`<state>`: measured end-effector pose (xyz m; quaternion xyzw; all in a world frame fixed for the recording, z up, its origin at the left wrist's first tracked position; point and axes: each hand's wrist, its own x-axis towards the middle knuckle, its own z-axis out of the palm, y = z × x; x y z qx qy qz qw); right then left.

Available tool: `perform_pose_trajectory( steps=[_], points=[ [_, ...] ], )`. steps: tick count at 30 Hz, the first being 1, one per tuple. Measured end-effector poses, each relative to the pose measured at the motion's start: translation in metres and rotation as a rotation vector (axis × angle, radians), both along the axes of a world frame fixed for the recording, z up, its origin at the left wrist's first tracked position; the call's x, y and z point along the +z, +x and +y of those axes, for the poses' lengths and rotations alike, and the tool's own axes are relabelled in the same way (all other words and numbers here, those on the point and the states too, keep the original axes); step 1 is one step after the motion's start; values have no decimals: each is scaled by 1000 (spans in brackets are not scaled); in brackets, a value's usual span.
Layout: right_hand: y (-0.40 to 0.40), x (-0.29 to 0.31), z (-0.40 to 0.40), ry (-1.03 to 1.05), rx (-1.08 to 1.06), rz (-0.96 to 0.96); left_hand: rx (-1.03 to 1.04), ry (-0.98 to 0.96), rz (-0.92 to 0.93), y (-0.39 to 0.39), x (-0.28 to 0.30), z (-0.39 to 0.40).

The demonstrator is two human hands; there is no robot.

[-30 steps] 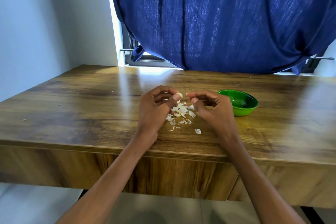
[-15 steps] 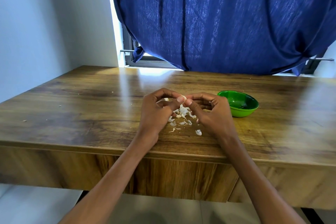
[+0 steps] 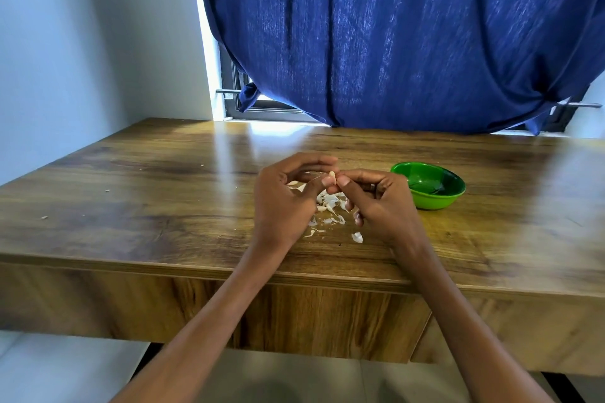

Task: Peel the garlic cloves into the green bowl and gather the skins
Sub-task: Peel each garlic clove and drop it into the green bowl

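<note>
My left hand (image 3: 284, 203) and my right hand (image 3: 381, 206) meet above the table, fingertips pinched together on one small pale garlic clove (image 3: 332, 176). Below and between them lies a scatter of white garlic skins (image 3: 327, 206), with one loose piece (image 3: 357, 237) nearer the front edge. The green bowl (image 3: 429, 185) stands just right of my right hand; I cannot make out what lies inside it.
The wooden table (image 3: 147, 206) runs wide to both sides, with tiny crumbs (image 3: 44, 217) at far left. A blue curtain (image 3: 393, 36) hangs over the window behind the table's back edge. The front edge lies close under my wrists.
My hands have closed together; the right hand's fingertips now touch the clove that the left hand held alone a second ago. Both hands sit slightly higher over the skins.
</note>
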<state>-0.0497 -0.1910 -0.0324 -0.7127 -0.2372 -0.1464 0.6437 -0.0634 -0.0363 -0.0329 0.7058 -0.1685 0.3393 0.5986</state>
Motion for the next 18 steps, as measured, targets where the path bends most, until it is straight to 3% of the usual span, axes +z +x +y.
perform_pose_trajectory(
  steps=[18],
  points=[
    [5, -4, -3, -96, -101, -138, -43, -183, 86, -1, 0, 6]
  ],
)
